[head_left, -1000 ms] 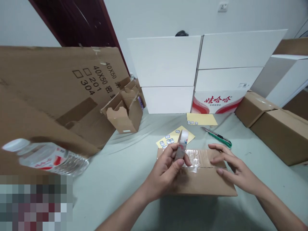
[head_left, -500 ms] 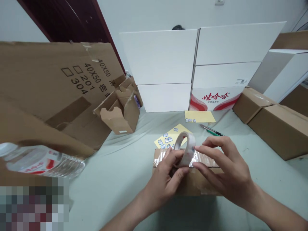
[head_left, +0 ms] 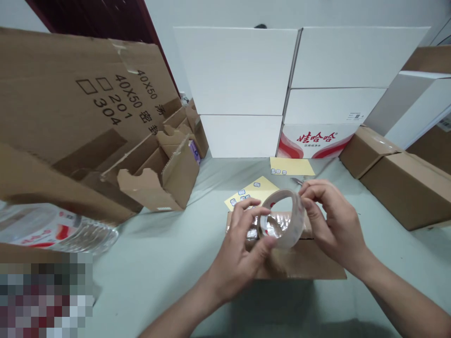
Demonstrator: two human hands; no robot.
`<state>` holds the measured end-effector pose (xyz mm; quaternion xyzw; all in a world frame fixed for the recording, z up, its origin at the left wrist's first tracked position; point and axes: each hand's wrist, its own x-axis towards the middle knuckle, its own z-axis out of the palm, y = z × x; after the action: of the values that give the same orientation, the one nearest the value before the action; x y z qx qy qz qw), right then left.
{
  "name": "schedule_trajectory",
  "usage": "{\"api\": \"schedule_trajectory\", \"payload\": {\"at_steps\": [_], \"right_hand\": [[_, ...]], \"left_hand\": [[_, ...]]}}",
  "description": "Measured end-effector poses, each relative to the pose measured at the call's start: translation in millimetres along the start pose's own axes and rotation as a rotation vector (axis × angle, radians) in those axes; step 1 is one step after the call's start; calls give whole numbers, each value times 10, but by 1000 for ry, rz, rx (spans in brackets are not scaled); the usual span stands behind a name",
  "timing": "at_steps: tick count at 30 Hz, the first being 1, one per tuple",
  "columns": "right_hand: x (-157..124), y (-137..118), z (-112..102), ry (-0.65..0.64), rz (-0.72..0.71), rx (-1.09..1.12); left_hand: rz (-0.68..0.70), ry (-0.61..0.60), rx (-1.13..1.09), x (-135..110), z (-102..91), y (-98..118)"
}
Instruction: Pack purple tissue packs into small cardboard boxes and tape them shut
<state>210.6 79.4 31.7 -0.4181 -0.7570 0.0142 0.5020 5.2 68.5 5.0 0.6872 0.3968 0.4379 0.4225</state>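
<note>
Left hand [head_left: 239, 256] and right hand [head_left: 334, 220] clamp the clear tape roll [head_left: 298, 230] — a firm, steady grip — just above the cardboard box [head_left: 303, 265].

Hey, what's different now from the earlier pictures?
The right hand left the box and took hold of the tape roll, which the left hand already held. The roll turned, so its hole shows. The box and yellow sheet stayed put.
</note>
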Motion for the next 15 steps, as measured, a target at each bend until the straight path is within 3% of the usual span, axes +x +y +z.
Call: {"api": "schedule_trajectory", "payload": {"at_steps": [2,4,8,12,15], "right_hand": [[12,61,-10,24,98,65],[24,84,-10,78,137,103],[38,53,43,194,1,88],[20,42,97,208,-129,94],[-7,55,100,104,-179,67]], "left_hand": [[-131,49,-109,10,-35,-14],[-233,22,-171,17,-55,-18],[-281,-41,-290,46,-24,-2],[-369,128,-590,125,27,29],[-388,234,-748,177,36,56]]}}
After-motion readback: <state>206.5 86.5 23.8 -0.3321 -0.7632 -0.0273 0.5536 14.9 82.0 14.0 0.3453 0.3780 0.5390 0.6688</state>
